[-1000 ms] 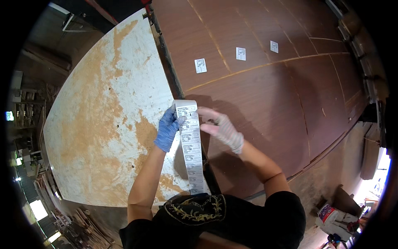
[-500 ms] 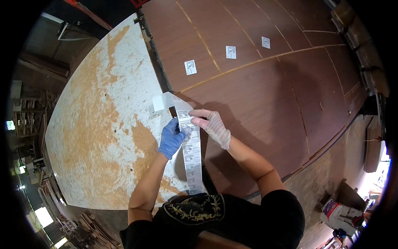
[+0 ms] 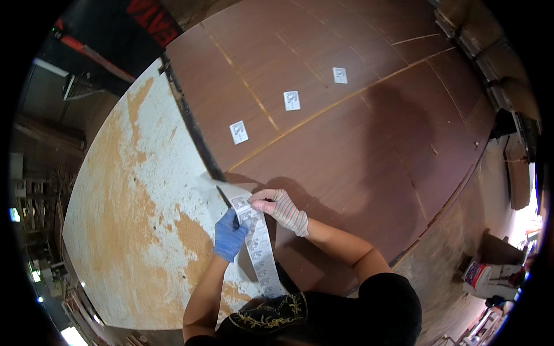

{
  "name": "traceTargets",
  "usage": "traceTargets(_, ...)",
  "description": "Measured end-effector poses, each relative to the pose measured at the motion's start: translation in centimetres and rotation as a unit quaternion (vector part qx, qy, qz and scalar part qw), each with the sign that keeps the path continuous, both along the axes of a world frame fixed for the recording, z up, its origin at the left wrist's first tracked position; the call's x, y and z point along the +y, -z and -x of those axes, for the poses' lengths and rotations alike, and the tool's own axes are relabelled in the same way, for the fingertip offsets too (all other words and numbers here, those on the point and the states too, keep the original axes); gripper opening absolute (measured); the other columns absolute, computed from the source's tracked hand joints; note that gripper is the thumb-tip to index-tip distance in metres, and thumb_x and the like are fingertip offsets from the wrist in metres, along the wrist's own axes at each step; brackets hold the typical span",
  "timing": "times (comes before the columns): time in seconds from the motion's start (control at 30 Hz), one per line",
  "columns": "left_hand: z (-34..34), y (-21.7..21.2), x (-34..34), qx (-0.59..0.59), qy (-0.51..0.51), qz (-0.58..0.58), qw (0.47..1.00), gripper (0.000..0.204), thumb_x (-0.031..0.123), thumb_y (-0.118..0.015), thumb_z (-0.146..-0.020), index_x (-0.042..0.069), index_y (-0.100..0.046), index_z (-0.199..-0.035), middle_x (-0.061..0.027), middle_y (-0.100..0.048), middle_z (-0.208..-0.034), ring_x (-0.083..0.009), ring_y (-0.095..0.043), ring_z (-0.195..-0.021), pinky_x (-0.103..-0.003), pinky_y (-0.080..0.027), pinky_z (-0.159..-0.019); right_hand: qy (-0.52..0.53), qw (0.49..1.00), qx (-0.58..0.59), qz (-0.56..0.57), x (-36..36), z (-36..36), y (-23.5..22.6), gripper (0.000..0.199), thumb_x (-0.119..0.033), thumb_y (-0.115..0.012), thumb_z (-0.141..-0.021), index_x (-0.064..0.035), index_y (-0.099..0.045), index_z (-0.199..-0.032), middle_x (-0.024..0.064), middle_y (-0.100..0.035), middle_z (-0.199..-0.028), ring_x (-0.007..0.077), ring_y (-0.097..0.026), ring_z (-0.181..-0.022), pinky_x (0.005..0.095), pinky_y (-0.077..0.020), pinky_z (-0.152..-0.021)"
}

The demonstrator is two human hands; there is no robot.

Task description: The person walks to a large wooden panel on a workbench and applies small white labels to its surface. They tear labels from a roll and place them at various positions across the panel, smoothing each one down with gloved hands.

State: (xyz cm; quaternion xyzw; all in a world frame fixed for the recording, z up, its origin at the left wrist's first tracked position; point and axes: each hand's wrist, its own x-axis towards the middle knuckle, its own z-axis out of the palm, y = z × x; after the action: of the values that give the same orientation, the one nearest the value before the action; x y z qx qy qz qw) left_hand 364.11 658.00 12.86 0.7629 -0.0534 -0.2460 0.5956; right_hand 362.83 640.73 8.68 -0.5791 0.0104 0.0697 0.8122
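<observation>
A long white strip of printed labels (image 3: 261,258) hangs down toward my body. My left hand (image 3: 230,236), in a blue glove, grips its left edge between thumb and fingers. Above that, my right hand (image 3: 283,211), in a pale striped glove, has thumb and forefinger pinched at the strip's right edge, near its top. The strip's far end bends away over the white board. Three white labels lie spaced out on the reddish-brown panels: a left one (image 3: 238,132), a middle one (image 3: 292,100) and a right one (image 3: 340,75).
The worn white board (image 3: 115,230) lies left of the reddish-brown panels (image 3: 340,173), with a dark edge between them. A white bucket (image 3: 476,275) stands on the floor at the lower right. Stacked boards line the far right.
My view has shifted, so the panels and labels sit lower and further left. Both hands stay on the strip; the right fingers appear more closely pinched at its edge.
</observation>
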Motion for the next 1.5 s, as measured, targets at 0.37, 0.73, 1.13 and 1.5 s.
traceTargets(0.37, 0.2, 1.1, 1.3, 0.050, 0.030, -0.009, 0.998, 0.033, -0.003, -0.056, -0.078, -0.002, -0.048, -0.110, -0.0073, -0.058, -0.098, -0.0130, -0.056, -0.086, -0.026, -0.046, -0.077, 0.310, 0.941, 0.103, 0.084, -22.2, -11.9, -4.0, 0.023, -0.022, -0.055, -0.082, -0.0031, -0.058, -0.095, 0.0030, -0.058, -0.080, 0.0115, -0.053, -0.071, 0.0272, -0.0454, -0.062)
traceTargets(0.73, 0.5, -0.2, 1.4, 0.010, -0.063, -0.033, 0.997, 0.038, 0.005, -0.064, -0.074, -0.002, -0.049, -0.108, -0.0069, -0.059, -0.091, -0.0135, -0.056, -0.080, -0.027, -0.048, -0.070, 0.413, 0.520, 0.139, 0.735, -44.8, -20.4, -1.0, 0.028, -0.031, -0.046, -0.081, -0.0092, -0.061, -0.091, 0.0088, -0.062, -0.095, 0.0255, -0.058, -0.089, 0.0367, -0.0444, -0.079)
traceTargets(1.13, 1.6, 0.2, 3.8, -0.015, -0.081, -0.062, 0.995, 0.035, 0.005, -0.059, -0.077, -0.001, -0.048, -0.110, -0.0075, -0.056, -0.098, -0.0147, -0.053, -0.088, -0.029, -0.046, -0.075, 0.179, 0.596, 0.223, 0.751, -41.6, -17.7, -1.1, 0.061, -0.058, -0.047, -0.075, -0.0095, -0.052, -0.111, 0.0168, -0.054, -0.108, 0.0287, -0.050, -0.104, 0.0399, -0.0374, -0.090)
traceTargets(1.5, 4.8, -4.8, 6.7, 0.045, -0.182, 0.158, 0.970, 0.038, 0.015, -0.061, -0.080, 0.001, -0.049, -0.113, -0.0064, -0.057, -0.100, -0.0121, -0.052, -0.090, -0.026, -0.044, -0.078, -0.019, 0.990, -0.005, 0.138, -1.2, 7.6, -6.8, 0.041, -0.024, -0.062, -0.077, -0.0036, -0.055, -0.112, 0.0079, -0.057, -0.106, 0.0159, -0.052, -0.099, 0.0289, -0.0407, -0.085)
